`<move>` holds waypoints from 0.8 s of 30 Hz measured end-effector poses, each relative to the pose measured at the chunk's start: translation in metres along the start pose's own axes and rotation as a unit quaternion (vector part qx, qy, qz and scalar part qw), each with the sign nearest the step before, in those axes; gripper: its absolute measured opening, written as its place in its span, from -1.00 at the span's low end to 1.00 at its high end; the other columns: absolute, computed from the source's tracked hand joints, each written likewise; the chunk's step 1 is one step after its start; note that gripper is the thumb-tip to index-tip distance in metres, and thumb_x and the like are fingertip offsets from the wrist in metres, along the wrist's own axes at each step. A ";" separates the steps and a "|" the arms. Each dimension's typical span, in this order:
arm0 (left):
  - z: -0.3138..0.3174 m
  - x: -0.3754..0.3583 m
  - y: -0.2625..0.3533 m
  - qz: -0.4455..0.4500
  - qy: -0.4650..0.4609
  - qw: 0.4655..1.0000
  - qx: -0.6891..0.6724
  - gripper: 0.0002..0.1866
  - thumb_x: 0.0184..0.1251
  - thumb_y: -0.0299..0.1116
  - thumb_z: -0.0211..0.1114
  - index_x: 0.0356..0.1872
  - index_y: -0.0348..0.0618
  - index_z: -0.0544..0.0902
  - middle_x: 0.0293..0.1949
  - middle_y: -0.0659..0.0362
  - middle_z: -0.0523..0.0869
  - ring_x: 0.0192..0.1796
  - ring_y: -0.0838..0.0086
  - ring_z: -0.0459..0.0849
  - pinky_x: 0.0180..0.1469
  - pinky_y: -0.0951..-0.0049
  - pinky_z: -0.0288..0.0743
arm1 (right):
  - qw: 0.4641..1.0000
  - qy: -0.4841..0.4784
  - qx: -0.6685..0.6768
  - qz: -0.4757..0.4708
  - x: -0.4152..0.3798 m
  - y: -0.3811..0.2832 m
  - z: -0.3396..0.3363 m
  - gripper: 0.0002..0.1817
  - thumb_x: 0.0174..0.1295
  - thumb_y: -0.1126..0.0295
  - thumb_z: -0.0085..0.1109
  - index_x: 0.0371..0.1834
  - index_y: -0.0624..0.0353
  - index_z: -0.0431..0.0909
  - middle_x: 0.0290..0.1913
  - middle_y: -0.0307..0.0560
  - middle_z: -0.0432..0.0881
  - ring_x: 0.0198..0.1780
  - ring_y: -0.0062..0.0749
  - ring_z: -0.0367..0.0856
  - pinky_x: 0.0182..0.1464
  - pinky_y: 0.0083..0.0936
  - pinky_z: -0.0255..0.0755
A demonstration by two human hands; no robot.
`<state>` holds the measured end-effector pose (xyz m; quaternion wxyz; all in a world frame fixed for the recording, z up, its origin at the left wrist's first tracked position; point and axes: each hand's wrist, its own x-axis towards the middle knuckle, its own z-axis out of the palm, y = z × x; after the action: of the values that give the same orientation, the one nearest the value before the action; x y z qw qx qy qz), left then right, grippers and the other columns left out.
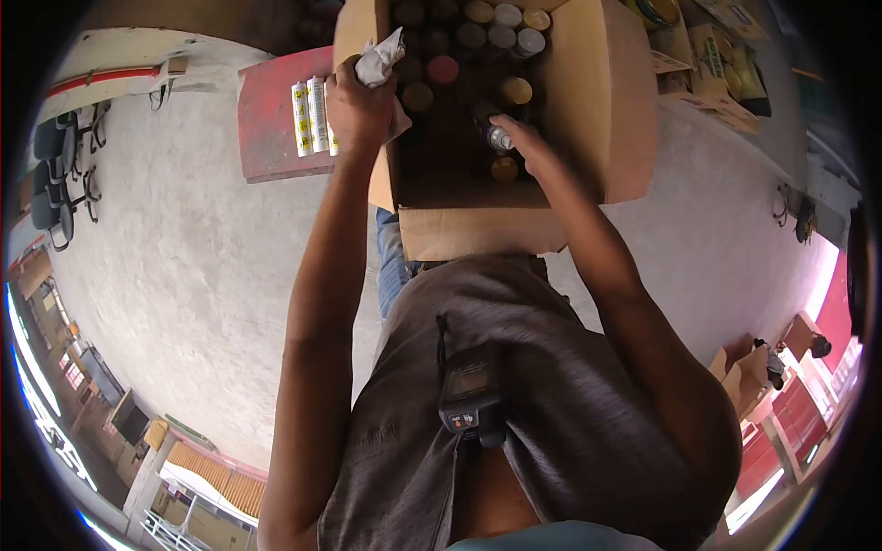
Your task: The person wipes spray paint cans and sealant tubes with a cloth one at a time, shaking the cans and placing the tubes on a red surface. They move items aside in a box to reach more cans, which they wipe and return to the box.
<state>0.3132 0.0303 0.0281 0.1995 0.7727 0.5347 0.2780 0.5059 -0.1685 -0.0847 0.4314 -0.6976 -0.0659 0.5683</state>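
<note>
An open cardboard box [634, 110] stands in front of me, with several round-topped cans [443, 69] inside. My right hand [525, 145] reaches into the box, fingers closed around a dark can with a silvery top [499, 138]. Near that can, a yellow-topped can [504, 169] sits lower in the box. Over the box's left wall, my left hand [359, 108] grips a crumpled white cloth or paper [380, 59]. Its exact material cannot be made out. White and yellow tubes [318, 115] lie close beside my left hand, partly covered by it.
The tubes rest on a worn red surface [276, 129] left of the box. Smaller open cartons [721, 73] with goods stand at the upper right. Dark office chairs [53, 174] are far left on the grey floor [202, 257]. A small device [470, 390] hangs at my chest.
</note>
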 end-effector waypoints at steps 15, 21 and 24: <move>0.025 0.024 0.007 -0.072 -0.042 0.996 0.015 -0.49 0.12 -0.14 0.46 0.08 -0.15 0.64 -0.03 -0.19 0.67 0.04 -0.14 0.67 0.10 -0.06 0.55 | 0.818 -0.020 -0.574 -0.042 0.074 -0.012 0.050 -0.53 0.47 0.10 -0.14 0.10 0.20 0.66 0.14 0.21 0.69 0.19 0.09 0.66 0.23 -0.09 0.50; 0.023 0.021 0.016 -0.071 -0.015 0.997 0.039 -0.47 0.11 -0.13 0.47 0.09 -0.14 0.62 0.00 -0.14 0.65 0.06 -0.10 0.67 0.11 -0.02 0.55 | 0.902 0.006 -0.411 -0.128 0.148 0.116 0.061 -0.44 0.50 -0.04 -0.07 0.23 0.19 0.61 0.18 0.20 0.68 0.26 -0.02 0.63 0.30 -0.14 0.45; 0.025 0.021 0.011 -0.061 -0.013 0.998 0.032 -0.46 0.10 -0.13 0.48 0.09 -0.14 0.62 -0.01 -0.11 0.64 0.05 -0.09 0.67 0.10 -0.01 0.56 | 0.915 -0.043 -0.369 -0.154 0.144 0.114 0.059 -0.46 0.48 -0.01 0.04 0.25 0.19 0.61 0.16 0.16 0.70 0.23 -0.14 0.66 0.28 -0.25 0.46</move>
<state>0.3432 0.0453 0.0199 0.1981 0.7482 0.5868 0.2381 0.4604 -0.1244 -0.2668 0.2219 -0.7631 -0.3962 0.4597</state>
